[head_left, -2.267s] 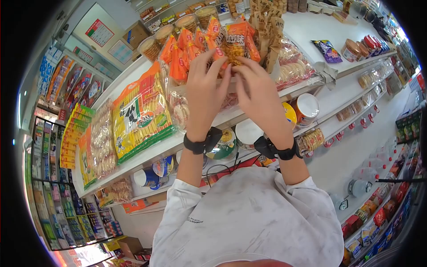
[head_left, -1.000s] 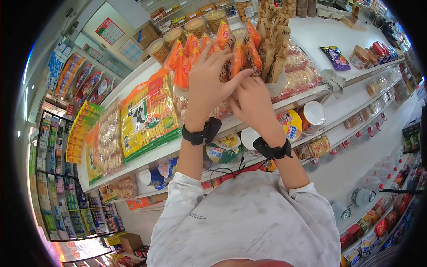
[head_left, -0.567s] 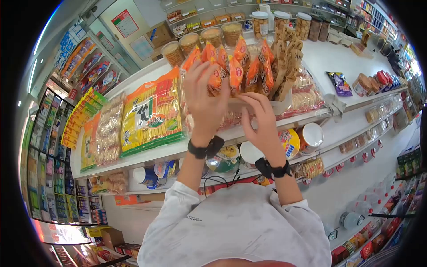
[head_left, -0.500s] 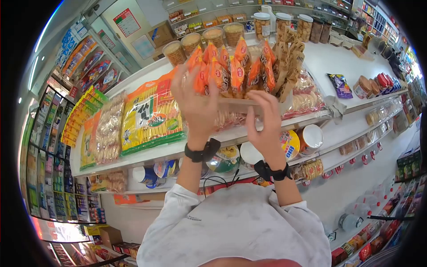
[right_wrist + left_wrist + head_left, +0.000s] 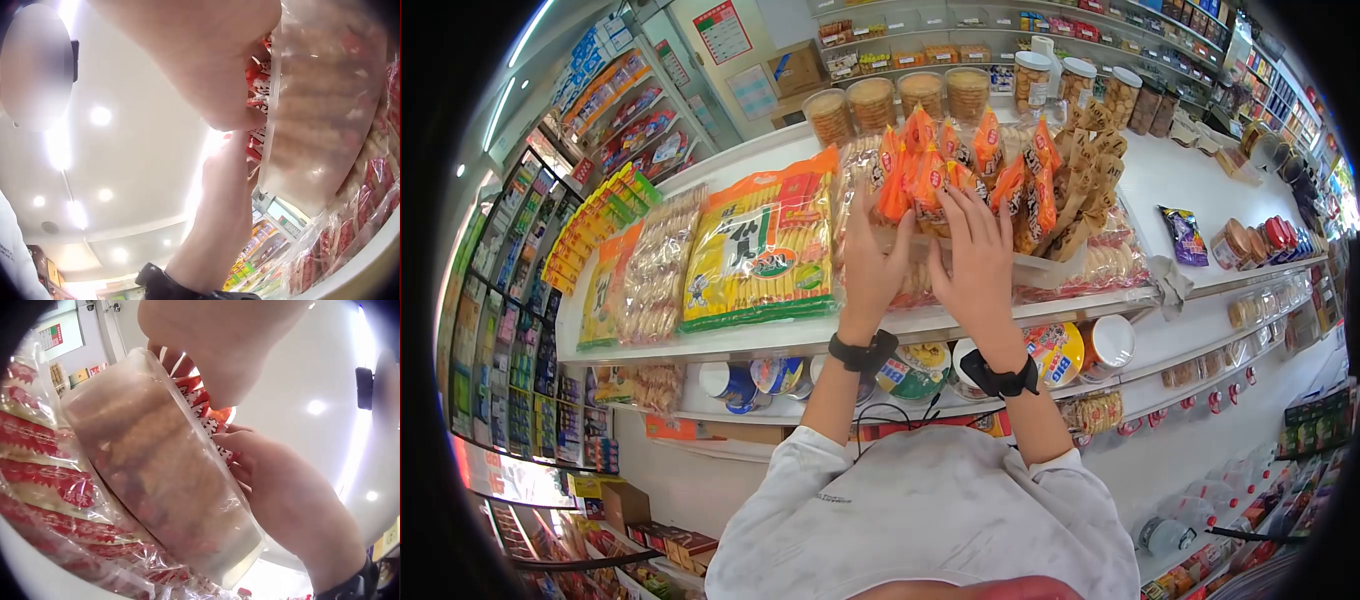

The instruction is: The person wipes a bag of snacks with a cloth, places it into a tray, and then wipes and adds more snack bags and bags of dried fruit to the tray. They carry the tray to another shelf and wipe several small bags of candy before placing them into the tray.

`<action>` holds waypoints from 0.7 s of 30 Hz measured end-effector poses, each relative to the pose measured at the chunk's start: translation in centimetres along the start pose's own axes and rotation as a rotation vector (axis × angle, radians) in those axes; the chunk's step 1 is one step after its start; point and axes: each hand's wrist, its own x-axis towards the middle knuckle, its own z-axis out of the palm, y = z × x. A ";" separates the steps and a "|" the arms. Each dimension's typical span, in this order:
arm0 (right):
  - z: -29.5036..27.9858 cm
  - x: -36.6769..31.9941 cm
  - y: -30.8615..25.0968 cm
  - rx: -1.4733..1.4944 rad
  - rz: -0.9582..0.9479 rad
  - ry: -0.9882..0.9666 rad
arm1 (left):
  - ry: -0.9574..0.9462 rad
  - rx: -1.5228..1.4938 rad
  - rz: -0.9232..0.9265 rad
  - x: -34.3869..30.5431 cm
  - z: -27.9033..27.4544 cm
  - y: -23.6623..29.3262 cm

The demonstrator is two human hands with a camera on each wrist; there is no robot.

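Observation:
Several orange snack bags with pointed tops (image 5: 925, 180) stand upright in a translucent plastic bin (image 5: 169, 469) on the shelf. In the head view my left hand (image 5: 875, 265) is at the bin's left part, fingers raised along the leftmost bags and thumb toward the middle. Beside it, my right hand (image 5: 975, 265) reaches over the front rim with fairly straight fingers against the middle bags. Brown paper-like packets (image 5: 1090, 185) fill the bin's right end. Both wrist views show the bin's front wall from below, with the fingertips partly hidden behind its rim.
Left of the bin lies a large yellow snack bag (image 5: 760, 245). Clear packs of round crackers (image 5: 1110, 255) lie under and beside the bin. Round tubs of biscuits (image 5: 870, 105) stand behind. A purple packet (image 5: 1183, 236) lies right. Instant noodle bowls (image 5: 1055, 355) sit one shelf below.
A bag that lay between the hands earlier no longer shows there; the bags stand upright. My left hand moved off leftward, then came back beside the bags. My right fingers now reach further over them.

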 end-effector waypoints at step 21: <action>-1.5 -1.4 0.4 0.118 0.024 0.110 | -0.260 -0.069 -0.158 5.0 -2.6 -4.7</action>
